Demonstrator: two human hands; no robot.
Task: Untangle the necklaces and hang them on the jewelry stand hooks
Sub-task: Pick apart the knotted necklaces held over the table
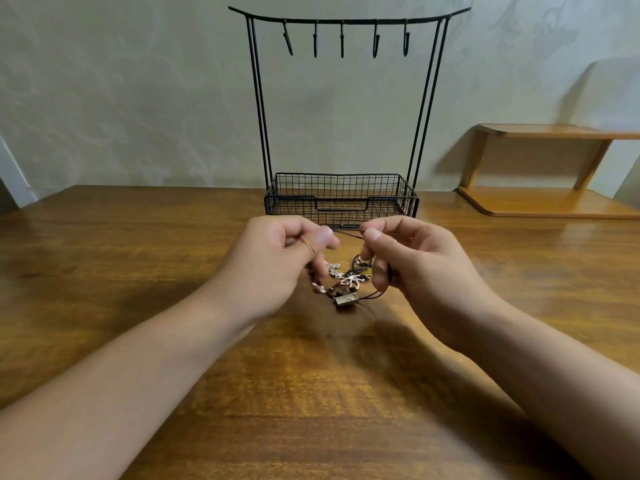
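1. Left hand (277,258): fingers curled, thumb and forefinger pinching one end of a thin dark cord (348,231). Held above the desk (138,271), just in front of the stand's basket.
2. Tangle of necklaces (341,285): hangs between and below the two hands, low over the desk or just touching it; cannot tell which. Visible in the clump: brown beads, a pale metal flower-like pendant, a small rectangular pendant at the bottom. Strands are not separable by eye.
3. Cord orientation: the pinched span runs near horizontal, left to right, taut between the hands; the rest of the bundle droops below it toward the desk.
4. Right hand (408,261): fingers curled, pinching the other end of the span; lower fingers hooked in cord loops.
5. Jewelry stand (341,199): upright behind the hands, five hooks (342,39) on the top bar, all bare; basket holds nothing visible.
6. Progress, judged: early. No necklace is freed or hung; all untangling and hanging remain.
7. Far right: wooden shelf (554,202), two tiers.
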